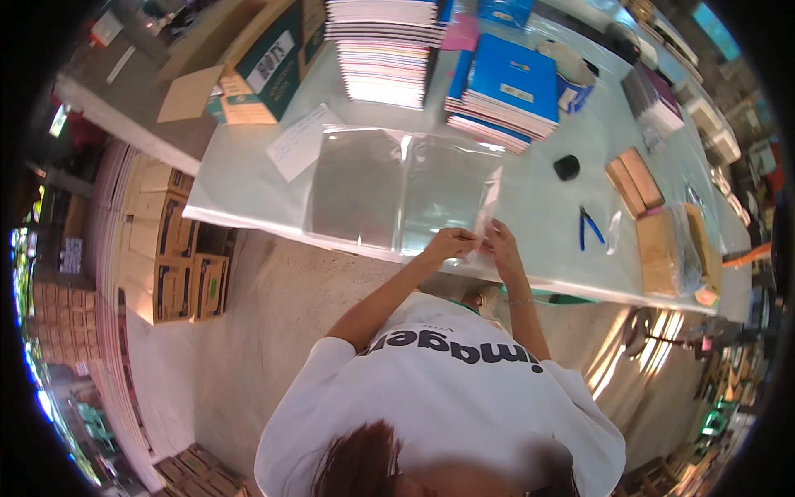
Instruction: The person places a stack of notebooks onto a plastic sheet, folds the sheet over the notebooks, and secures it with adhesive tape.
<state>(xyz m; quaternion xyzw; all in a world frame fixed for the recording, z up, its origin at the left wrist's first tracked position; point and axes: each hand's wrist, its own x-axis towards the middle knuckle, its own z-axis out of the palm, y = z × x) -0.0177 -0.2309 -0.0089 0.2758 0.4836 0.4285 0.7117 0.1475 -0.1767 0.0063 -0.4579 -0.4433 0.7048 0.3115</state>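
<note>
A clear plastic book cover (360, 186) lies spread flat on the pale table, with a fold line down its middle. At its near right corner, my left hand (452, 244) pinches the plastic edge with fingers closed. Just beside it, my right hand (502, 250) grips the raised right flap of the same cover. The fingertips of both hands nearly meet there, and the exact grip is partly hidden. Beyond the cover stand a tall stack of notebooks (385, 70) and a shorter pile of blue-covered notebooks (515, 87).
A handwritten paper sheet (296, 145) lies left of the cover, near an open cardboard box (261, 79). To the right are a small black object (566, 168), blue-handled pliers (590, 230), brown cartons (635, 184) and an open box (662, 248). Stacked cartons (170, 240) stand on the floor at left.
</note>
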